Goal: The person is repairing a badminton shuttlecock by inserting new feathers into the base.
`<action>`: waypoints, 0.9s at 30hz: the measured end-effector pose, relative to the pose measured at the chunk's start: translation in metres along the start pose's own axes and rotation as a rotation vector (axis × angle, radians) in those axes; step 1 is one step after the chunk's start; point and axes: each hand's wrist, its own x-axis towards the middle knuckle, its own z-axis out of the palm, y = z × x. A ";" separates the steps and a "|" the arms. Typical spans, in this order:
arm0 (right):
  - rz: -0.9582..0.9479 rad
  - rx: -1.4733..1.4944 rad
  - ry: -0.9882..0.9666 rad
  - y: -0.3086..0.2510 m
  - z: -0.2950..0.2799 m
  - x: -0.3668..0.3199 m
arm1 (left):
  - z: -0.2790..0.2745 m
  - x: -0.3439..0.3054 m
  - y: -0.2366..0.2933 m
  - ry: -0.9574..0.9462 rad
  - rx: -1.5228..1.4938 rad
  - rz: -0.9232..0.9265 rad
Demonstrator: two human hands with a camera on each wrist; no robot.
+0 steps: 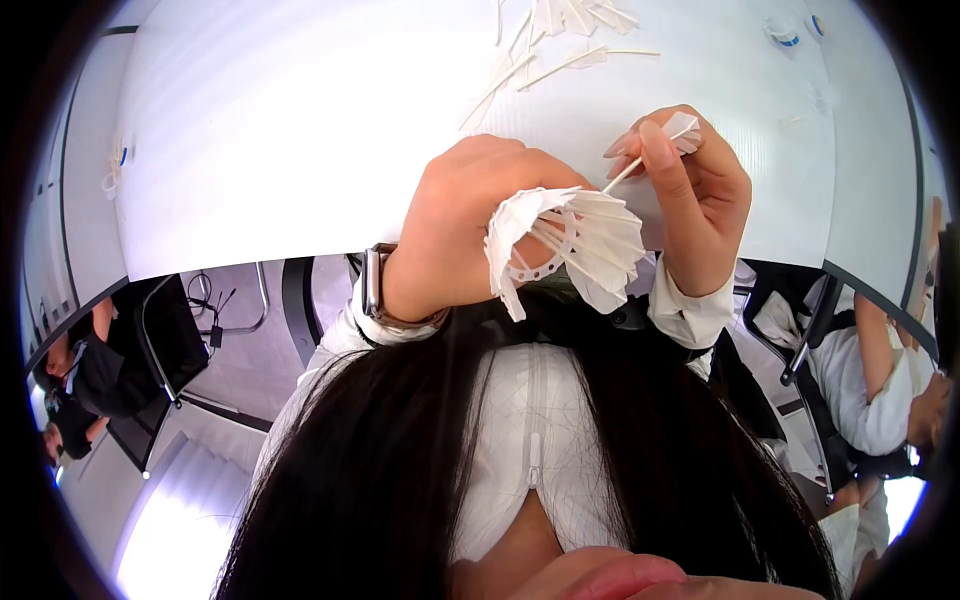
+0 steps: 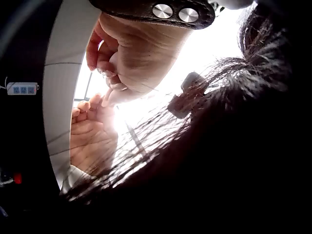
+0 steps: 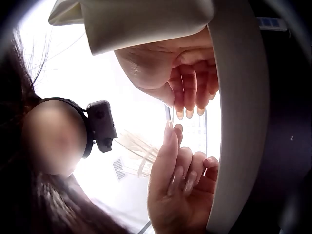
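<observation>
In the head view my left hand point(image 1: 450, 215), with a watch at its wrist, grips a shuttlecock-like cone of white feathers point(image 1: 612, 245). A strip with small holes point(image 1: 540, 270) curves across the cone's opening. Some of the left fingers are hidden behind the feathers. Close by on the right, my right hand point(image 1: 708, 195) pinches a single white feather point(image 1: 686, 130) by its thin shaft, whose bare end points at the cone. The right wrist view shows the left hand point(image 3: 178, 195) with curled fingers and the cone's pale shafts point(image 3: 136, 148) behind it.
More loose white feathers point(image 1: 575, 58) lie on the white table point(image 1: 270, 120) beyond the hands. Small blue-and-white items point(image 1: 783, 38) lie at the far right, another point(image 1: 120, 165) at the left edge. Chairs point(image 1: 205, 340) and other people sit on both sides.
</observation>
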 end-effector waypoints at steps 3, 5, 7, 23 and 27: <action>-0.012 -0.003 0.004 0.002 -0.001 0.000 | 0.000 0.000 0.000 0.001 0.001 0.009; -0.010 0.016 0.047 0.002 -0.003 0.000 | 0.006 -0.004 -0.001 0.083 -0.041 -0.082; 0.006 0.049 0.126 0.001 -0.004 -0.002 | 0.011 -0.006 0.000 0.132 -0.153 -0.190; -0.822 -0.479 0.008 0.009 -0.005 0.001 | 0.010 0.000 0.008 0.107 -0.165 -0.312; -0.815 -0.555 -0.055 0.007 -0.012 -0.001 | 0.011 0.004 0.006 0.106 -0.147 -0.286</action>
